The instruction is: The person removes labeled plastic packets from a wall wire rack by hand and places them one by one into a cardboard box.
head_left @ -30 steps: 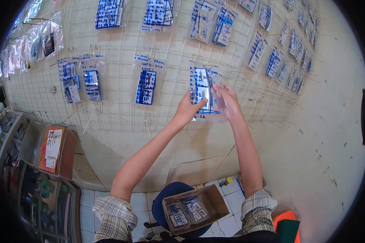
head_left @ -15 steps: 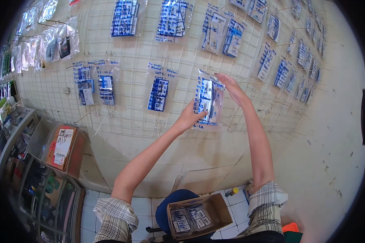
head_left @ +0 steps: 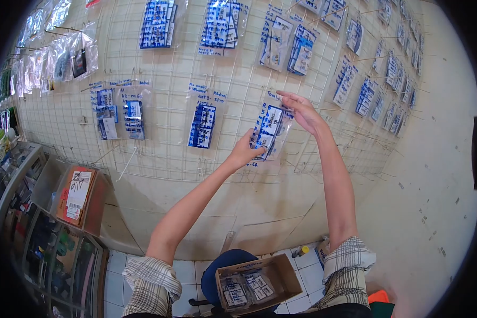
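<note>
A clear plastic bag [head_left: 276, 139] with blue handwriting and blue-and-white labelled packets inside hangs against the wire grid. My left hand [head_left: 243, 152] is closed on its lower left side, thumb across the front. At the bag's top right edge is my right hand [head_left: 303, 114], its fingers reaching left over the plastic and pinching the upper edge. The hook behind the bag's top is mostly hidden. To the left, a similar bag [head_left: 202, 125] of blue-and-white packets hangs on the grid.
The wire grid [head_left: 164, 159] carries several rows of bagged packets on protruding hooks. Below me, a cardboard box [head_left: 289, 281] with bagged packets rests on a blue stool [head_left: 211, 275]. At left stand a clear bin [head_left: 98, 204] and a glass display case [head_left: 53, 259].
The bag has tilted, its top shifting slightly right and its glare fading. My right-hand fingers have moved a little along its upper edge; my left hand keeps its hold.
</note>
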`<state>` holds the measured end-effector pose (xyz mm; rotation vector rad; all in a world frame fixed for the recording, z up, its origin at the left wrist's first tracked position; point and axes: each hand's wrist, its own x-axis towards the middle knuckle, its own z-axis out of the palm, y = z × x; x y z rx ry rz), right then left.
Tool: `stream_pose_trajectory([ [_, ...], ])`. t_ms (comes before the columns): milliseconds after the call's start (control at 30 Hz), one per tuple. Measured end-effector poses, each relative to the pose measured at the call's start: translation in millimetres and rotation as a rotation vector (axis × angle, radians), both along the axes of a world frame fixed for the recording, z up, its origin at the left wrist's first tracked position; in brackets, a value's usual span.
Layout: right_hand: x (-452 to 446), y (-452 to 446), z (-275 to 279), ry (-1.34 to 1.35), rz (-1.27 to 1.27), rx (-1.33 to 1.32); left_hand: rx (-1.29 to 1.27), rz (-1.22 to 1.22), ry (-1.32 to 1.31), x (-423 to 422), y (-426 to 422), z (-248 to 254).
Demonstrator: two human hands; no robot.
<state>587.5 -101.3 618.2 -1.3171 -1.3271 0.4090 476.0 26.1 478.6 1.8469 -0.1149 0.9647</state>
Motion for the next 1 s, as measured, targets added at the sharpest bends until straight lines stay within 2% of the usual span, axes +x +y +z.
stream_pose_trajectory([
  [133, -9.8, -6.7, 3.0, -0.067, -0.068, 0.019, -0.011, -0.085, 0.012, 0.5, -9.5, 0.1],
  [233, -12.3, -6.0, 3.4, -0.151, -0.21, 0.017, 0.012, -0.118, -0.02, 7.8, -14.2, -6.5],
  [300, -14.7, -5.8, 2.9, -0.39, -0.291, 0.113, 0.017, -0.116, -0.017, 3.8, -20.4, -3.8],
  [467, -33.2, -12.7, -1.4, -0.597, -0.427, 0.245, -0.004, -0.165, 0.025, -12.9, -32.3, -1.1],
  [567, -47.6, -33.4, -21.2, -0.639, -0.523, 0.366, -0.099, -0.202, 0.016, -29.7, -45.9, -17.3],
  [633, -53.8, -53.6, -54.8, -0.625, -0.587, 0.409, -0.201, -0.279, 0.031, -44.7, -60.9, -34.1],
  [700, -62.3, -79.8, -99.7, -0.202, -0.433, 0.322, -0.374, -0.358, 0.099, -65.1, -79.1, -51.3],
  [767, -70.4, -104.7, -155.7, 0.107, -0.275, 0.185, -0.45, -0.348, 0.122, -76.3, -97.4, -76.9],
  [867, -75.4, -138.0, -241.4, 0.298, -0.301, -0.002, -0.554, -0.329, 0.203, -84.4, -130.4, -135.4],
  [933, -84.0, -158.9, -278.4, 0.402, -0.145, -0.156, -0.582, -0.229, 0.289, -87.8, -157.2, -182.0],
  [967, -86.0, -169.9, -303.8, 0.437, -0.14, -0.18, -0.56, -0.166, 0.425, -94.7, -172.7, -189.6],
  [1000, -83.7, -180.6, -334.3, 0.485, -0.175, -0.221, -0.591, -0.149, 0.446, -94.9, -189.9, -209.7],
])
